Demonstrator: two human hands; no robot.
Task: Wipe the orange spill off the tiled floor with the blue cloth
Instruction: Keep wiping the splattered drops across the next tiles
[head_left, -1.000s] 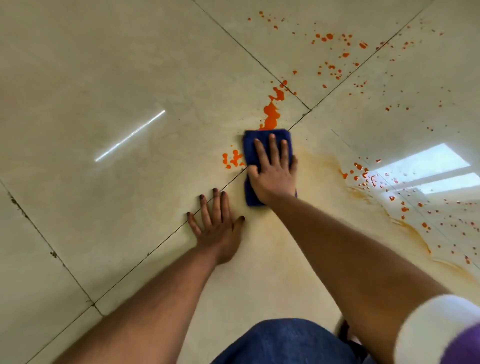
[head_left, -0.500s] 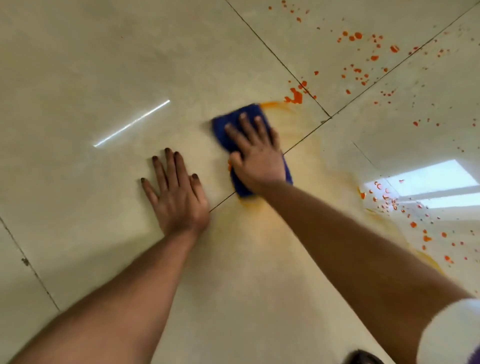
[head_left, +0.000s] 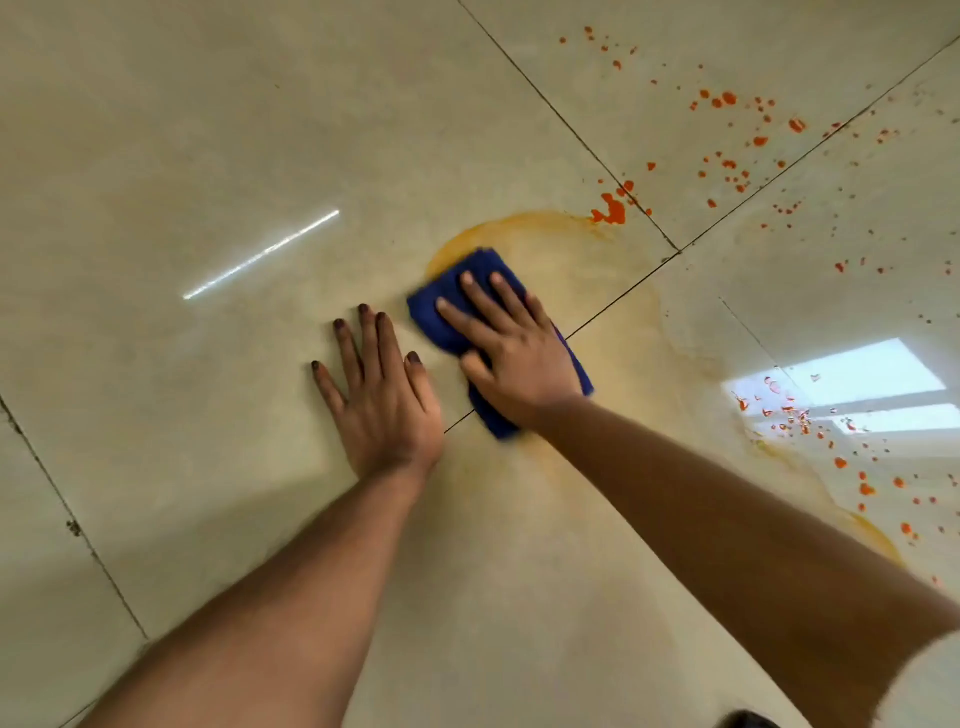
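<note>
Glossy cream tiled floor (head_left: 218, 130) fills the head view, dark grout lines crossing it on the diagonal, a thin streak of light reflected on the left tile and a bright window reflection (head_left: 852, 384) shining at the right edge. Down on that floor, the blue cloth (head_left: 457, 306) lies folded and flat just left of where the grout lines meet, straddling one grout line, and the right hand (head_left: 514, 358) is on top of it, palm down, fingers straight and spread, pressing it to the tile rather than gripping it. The left hand (head_left: 382, 395) is planted just beside the cloth on the bare tile, palm flat, fingers stretched out, dark polish on the nails, holding nothing at all. Both forearms reach in from the bottom of the frame, and a pale sleeve (head_left: 930, 675) shows at the lower right corner. Around the cloth there is a pale orange smear (head_left: 561, 260), with a darker curved rim arcing above the cloth's far end and a washed-out haze running back toward the person on the right. The orange spill (head_left: 613, 210) in its bright form sits beyond that rim, a thick blotch touching the grout line, well apart from the cloth. More bright drops (head_left: 727, 98) are scattered over the far tiles at top right, and another cluster speckles the floor around the window reflection and below it.
</note>
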